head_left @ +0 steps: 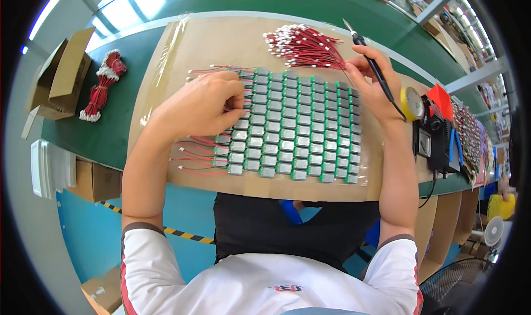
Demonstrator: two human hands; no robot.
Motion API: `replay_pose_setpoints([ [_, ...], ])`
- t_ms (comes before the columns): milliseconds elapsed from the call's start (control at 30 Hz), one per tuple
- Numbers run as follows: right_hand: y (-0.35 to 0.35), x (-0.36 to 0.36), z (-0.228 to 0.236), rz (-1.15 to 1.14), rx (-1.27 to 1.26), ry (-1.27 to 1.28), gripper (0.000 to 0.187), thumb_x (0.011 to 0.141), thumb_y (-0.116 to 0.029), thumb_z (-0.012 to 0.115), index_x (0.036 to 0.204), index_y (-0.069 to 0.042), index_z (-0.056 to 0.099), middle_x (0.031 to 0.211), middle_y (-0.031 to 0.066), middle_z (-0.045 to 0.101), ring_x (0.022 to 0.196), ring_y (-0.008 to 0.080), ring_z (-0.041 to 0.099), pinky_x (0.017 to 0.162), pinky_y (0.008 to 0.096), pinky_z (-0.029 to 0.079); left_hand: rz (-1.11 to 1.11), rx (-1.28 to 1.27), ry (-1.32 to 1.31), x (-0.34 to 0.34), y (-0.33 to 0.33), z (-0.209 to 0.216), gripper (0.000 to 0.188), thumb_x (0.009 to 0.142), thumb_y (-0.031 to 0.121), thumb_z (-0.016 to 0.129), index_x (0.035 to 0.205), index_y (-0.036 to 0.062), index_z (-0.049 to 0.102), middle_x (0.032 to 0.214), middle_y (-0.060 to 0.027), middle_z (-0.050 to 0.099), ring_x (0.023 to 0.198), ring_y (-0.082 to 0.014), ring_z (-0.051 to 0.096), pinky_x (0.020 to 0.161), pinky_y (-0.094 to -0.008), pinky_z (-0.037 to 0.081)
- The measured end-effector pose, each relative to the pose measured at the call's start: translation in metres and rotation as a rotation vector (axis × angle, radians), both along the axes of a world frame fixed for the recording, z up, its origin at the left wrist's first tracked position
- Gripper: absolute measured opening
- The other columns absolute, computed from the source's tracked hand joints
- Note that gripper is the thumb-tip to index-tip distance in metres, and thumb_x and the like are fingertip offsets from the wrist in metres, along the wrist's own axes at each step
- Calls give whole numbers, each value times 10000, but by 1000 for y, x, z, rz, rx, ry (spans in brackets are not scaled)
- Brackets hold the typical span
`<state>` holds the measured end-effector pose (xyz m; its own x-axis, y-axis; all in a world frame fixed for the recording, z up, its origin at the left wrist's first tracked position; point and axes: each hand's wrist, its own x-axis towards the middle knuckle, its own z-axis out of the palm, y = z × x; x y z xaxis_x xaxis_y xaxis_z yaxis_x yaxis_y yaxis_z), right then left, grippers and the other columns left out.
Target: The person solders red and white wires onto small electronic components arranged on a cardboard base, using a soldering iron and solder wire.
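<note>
Your left hand [202, 106] pinches at the cell grid's [296, 127] left edge; your right hand [371, 85], clasping the soldering iron [371, 66], sits right of it.

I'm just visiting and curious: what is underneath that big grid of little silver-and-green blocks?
The grid of blocks lies on a brown cardboard sheet that rests on the green table. The left hand covers its upper-left corner, so what lies there cannot be seen.
</note>
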<state>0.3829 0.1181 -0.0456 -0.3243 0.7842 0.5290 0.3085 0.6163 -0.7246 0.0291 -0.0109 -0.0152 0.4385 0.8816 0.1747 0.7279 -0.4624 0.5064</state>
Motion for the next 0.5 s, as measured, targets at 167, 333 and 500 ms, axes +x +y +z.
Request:
replay_pose_setpoints([
  [167, -31, -21, 5, 151, -22, 25, 401, 970, 18, 782, 1356, -59, 705, 1003, 48, 788, 904, 116, 747, 837, 275, 608, 18, -82, -14, -3, -2, 5, 185, 812, 63, 816, 845, 7, 643, 870, -120, 641, 835, -321, 647, 801, -420, 538],
  [333, -60, -45, 9, 319, 101, -19, 365, 942, 45, 783, 1289, -56, 726, 977, 62, 786, 868, 134, 756, 810, 278, 617, 21, 111, -8, -5, -2, 11, 169, 797, 41, 812, 873, -5, 668, 894, -137, 660, 834, -325, 667, 770, -418, 549],
  [500, -77, -61, 11, 429, 97, -51, 359, 920, 94, 778, 1254, -31, 734, 973, 74, 773, 883, 156, 779, 779, 281, 639, -60, 265, -146, -4, 0, 14, 168, 800, 50, 831, 931, -2, 739, 935, -124, 704, 799, -283, 675, 739, -410, 539],
])
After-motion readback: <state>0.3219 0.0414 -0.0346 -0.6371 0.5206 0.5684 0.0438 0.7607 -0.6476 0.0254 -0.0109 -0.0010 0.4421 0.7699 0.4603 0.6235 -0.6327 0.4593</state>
